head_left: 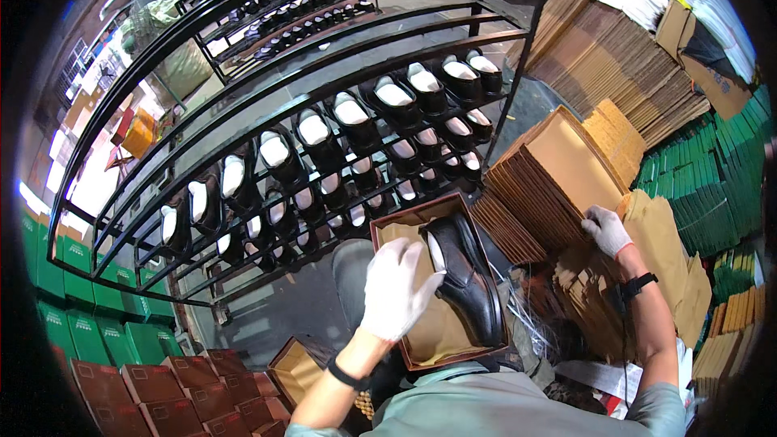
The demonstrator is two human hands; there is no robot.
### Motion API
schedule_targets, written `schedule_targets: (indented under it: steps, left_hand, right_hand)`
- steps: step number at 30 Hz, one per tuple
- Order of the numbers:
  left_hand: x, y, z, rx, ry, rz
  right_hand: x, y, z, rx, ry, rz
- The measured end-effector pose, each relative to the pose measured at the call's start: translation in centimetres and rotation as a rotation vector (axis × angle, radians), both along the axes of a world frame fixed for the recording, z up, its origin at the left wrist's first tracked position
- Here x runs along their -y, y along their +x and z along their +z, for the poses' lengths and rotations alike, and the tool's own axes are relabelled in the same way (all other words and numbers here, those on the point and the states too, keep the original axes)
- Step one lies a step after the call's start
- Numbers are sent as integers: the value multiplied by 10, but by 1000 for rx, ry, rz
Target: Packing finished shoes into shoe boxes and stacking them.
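My left hand (pixel 395 290), in a white glove, lies flat inside the open shoe box (pixel 388 231) on my lap, fingers (pixel 413 263) loosely spread and pressing down on the tan wrapping paper (pixel 441 328) that lines it, gripping nothing that I can see. The black leather shoe (pixel 469 279) lies just at three o'clock of that hand, touching or nearly touching my fingertips, its long axis running from about eleven o'clock at the heel to five o'clock at the toe, along the box's right wall. My left hand is by far the nearer one to it. My right hand (pixel 605 231), also gloved, is well apart at two o'clock of the box, fingers curled down onto the edge of a sheet in the stack of brown paper (pixel 664 235); whether they pinch a sheet or only rest on it I cannot tell. Between the two hands stand leaning stacks of flattened cardboard (pixel 558 170), so the straight way across is crowded; the open room is above the box. At twelve o'clock the black metal rack (pixel 324 73) holds rows of black shoes stuffed with white paper (pixel 348 121), close to the box's far rim. At seven o'clock lie closed brown boxes (pixel 154 392), with green boxes (pixel 89 307) at nine o'clock and more green stacks (pixel 712 178) at three.
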State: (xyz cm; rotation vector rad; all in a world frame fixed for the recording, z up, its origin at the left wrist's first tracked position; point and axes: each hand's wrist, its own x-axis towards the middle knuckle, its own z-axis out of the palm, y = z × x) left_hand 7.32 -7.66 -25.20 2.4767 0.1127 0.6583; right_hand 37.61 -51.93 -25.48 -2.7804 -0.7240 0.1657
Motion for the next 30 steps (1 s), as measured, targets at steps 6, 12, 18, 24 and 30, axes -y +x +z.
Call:
schedule_targets:
  steps: [6,12,18,24,30]
  left_hand:
    - [27,-86,-21,-155,-368,210]
    - [54,-123,-60,-262,-609,161]
    - [51,-122,-47,-284,-792,152]
    - [52,-122,-51,-317,-689,201]
    - [50,-121,-48,-351,-686,201]
  right_hand:
    - [2,4,-8,40,-61,54]
    - [3,4,-5,96,208,-72]
    - [7,5,-21,130,167,-179]
    - [3,1,-19,56,520,-299]
    - [-6,12,0,-72,504,-169]
